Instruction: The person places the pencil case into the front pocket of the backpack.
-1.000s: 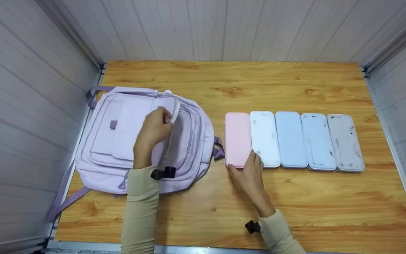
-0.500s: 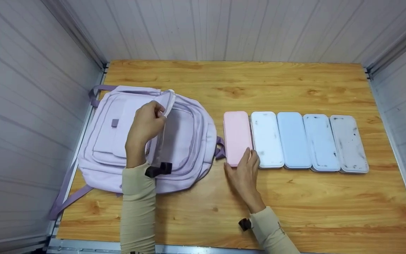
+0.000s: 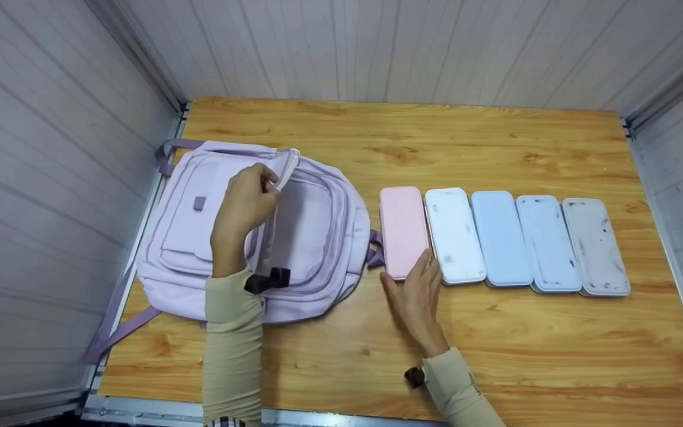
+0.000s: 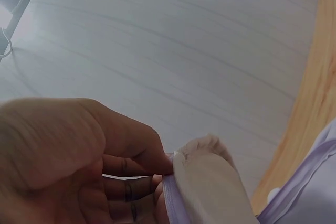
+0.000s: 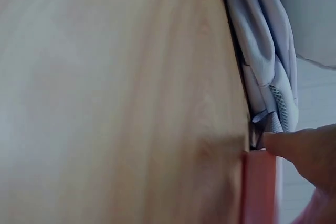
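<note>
A lilac backpack [image 3: 187, 284] lies on the table at the left, its zipped compartment open. My left hand [image 3: 245, 198] pinches the edge of the raised front flap [image 3: 268, 237] between thumb and fingers. In the left wrist view, the thumb presses on the zipper edge and pale lining [image 4: 210, 182]. To the right of the bag lies a pink pencil box [image 3: 404, 231]. My right hand [image 3: 417, 296] grips its near end, thumb at the left corner and fingers along the right side. The right wrist view shows the thumb at the box's end, close to the backpack.
Beside the pink box, a white box [image 3: 454, 237], a blue box [image 3: 500, 237], a light blue box [image 3: 548, 243] and a grey-white box [image 3: 595, 246] stand in a row. Pale panels [image 3: 377, 53] wall in the wooden table [image 3: 341, 367]. A purple strap [image 3: 375, 249] lies between bag and pink box.
My left hand has drawn the flap up and leftward, widening the bag's opening. The pink box has shifted slightly away from the white one, with my right hand at its near end.
</note>
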`<act>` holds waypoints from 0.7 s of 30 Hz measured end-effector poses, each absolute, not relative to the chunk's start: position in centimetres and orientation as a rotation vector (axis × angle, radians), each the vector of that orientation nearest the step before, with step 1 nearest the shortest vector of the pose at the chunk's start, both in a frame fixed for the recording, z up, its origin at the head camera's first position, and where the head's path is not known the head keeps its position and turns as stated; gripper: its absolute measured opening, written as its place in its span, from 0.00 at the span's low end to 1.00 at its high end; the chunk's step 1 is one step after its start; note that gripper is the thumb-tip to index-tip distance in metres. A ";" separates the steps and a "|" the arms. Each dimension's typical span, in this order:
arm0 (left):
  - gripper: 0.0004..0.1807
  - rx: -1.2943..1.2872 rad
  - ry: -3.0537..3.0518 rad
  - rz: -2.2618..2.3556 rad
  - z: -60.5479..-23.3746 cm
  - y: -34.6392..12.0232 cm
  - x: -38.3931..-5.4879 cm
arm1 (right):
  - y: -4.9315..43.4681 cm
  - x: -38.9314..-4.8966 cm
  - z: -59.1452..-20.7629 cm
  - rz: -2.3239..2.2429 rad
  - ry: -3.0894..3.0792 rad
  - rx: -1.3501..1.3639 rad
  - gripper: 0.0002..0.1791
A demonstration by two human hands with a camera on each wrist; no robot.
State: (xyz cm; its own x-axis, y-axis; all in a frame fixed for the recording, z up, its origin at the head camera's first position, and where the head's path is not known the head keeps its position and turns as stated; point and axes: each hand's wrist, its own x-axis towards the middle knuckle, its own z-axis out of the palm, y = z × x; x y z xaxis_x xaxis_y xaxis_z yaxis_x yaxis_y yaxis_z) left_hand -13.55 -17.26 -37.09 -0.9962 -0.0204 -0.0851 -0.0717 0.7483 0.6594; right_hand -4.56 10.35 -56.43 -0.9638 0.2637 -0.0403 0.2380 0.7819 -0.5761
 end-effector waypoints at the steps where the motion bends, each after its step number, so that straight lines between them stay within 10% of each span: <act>1: 0.14 -0.073 2.872 1.084 -37.1 -17.3 -13.6 | 10.4 -4.5 -56.5 0.938 -2.919 -0.413 0.59; 21: 0.14 -0.097 2.867 1.116 -37.2 -17.6 -13.5 | 13.0 -4.1 -56.1 1.080 -2.564 -0.208 0.51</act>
